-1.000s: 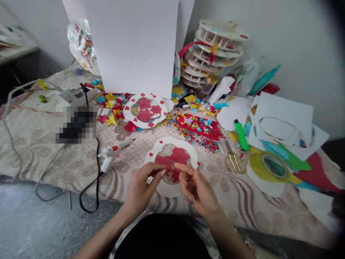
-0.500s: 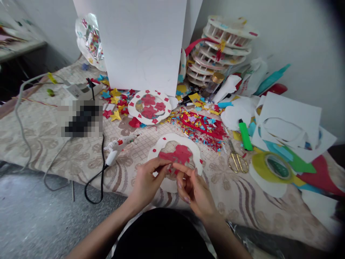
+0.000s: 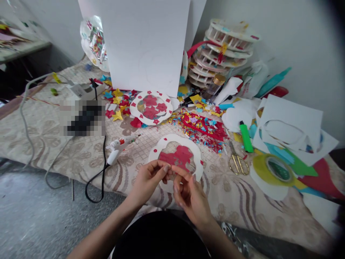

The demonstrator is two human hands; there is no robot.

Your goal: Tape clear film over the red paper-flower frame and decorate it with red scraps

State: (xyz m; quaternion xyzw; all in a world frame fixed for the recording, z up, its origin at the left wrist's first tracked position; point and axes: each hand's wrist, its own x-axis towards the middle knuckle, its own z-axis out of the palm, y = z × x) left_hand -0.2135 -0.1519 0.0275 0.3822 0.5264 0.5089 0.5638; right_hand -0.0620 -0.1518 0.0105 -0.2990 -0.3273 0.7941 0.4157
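Note:
My left hand (image 3: 148, 181) is closed in a pinch, thumb pressed against the forefinger. Just beside it, my right hand (image 3: 193, 199) has its fingers curled and its forefinger reaching to the left fingertips. Whatever lies between the fingertips is too small or hidden to make out. Both hands hover over the near side of a white scalloped paper frame (image 3: 198, 154), which lies on the patterned cloth. Red paper flowers (image 3: 181, 155) show in its clear centre, and small red pieces dot its rim. The hands cover part of the frame's lower left.
A white glue gun (image 3: 116, 151) with a black cord lies left. Behind stands a second decorated frame (image 3: 134, 108), near paper scraps (image 3: 205, 126) and a white board (image 3: 145, 46). Gold scissors (image 3: 238, 163), a green marker (image 3: 245, 137) and yellow tape (image 3: 262, 169) lie right; a tiered paper structure (image 3: 223, 54) rises behind.
My left thumb has slid up and inward, and the right fingers have drawn slightly left and down, closer to the left hand. The whole view has shifted a little.

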